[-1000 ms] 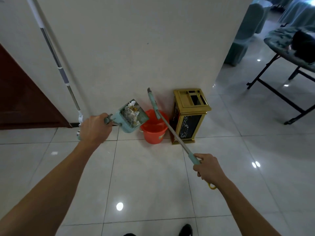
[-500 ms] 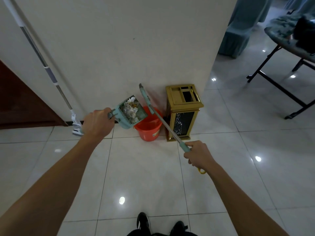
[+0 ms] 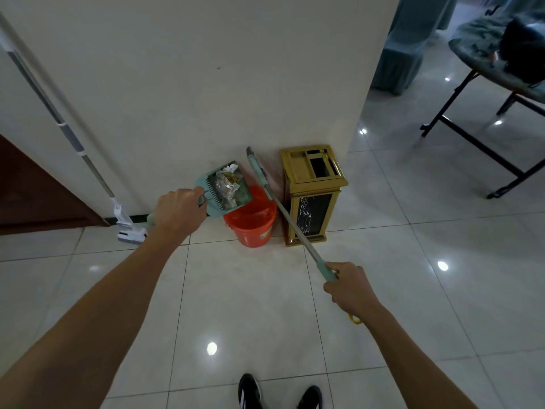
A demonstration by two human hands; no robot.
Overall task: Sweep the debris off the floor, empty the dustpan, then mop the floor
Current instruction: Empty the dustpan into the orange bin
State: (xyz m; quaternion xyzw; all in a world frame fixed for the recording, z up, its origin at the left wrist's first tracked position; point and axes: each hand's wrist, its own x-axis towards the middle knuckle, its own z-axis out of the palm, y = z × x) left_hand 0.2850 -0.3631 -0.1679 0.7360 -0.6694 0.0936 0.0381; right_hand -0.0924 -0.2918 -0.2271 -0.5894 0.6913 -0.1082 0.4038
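My left hand (image 3: 178, 212) grips the handle of a teal dustpan (image 3: 225, 188) filled with crumpled paper and wrappers. The pan hangs tilted just above the left rim of an orange bucket (image 3: 252, 222) that stands against the wall. My right hand (image 3: 349, 289) holds the teal grip of a broom handle (image 3: 283, 209). The metal pole slants up and left across the bucket toward the wall, and its head is not clearly visible. A mop (image 3: 69, 134) leans on the wall at the left, with its white head on the floor.
A gold and black waste bin (image 3: 312, 196) stands right of the bucket at the wall's corner. A folding table (image 3: 483, 113) and covered chairs occupy the far right. A dark wooden door sits at the left. My shoes (image 3: 278, 392) show at the bottom edge.
The view has stepped back and dropped slightly, so my shoes now show. The dustpan has stayed over the bucket's left rim. Both hands keep their grips.
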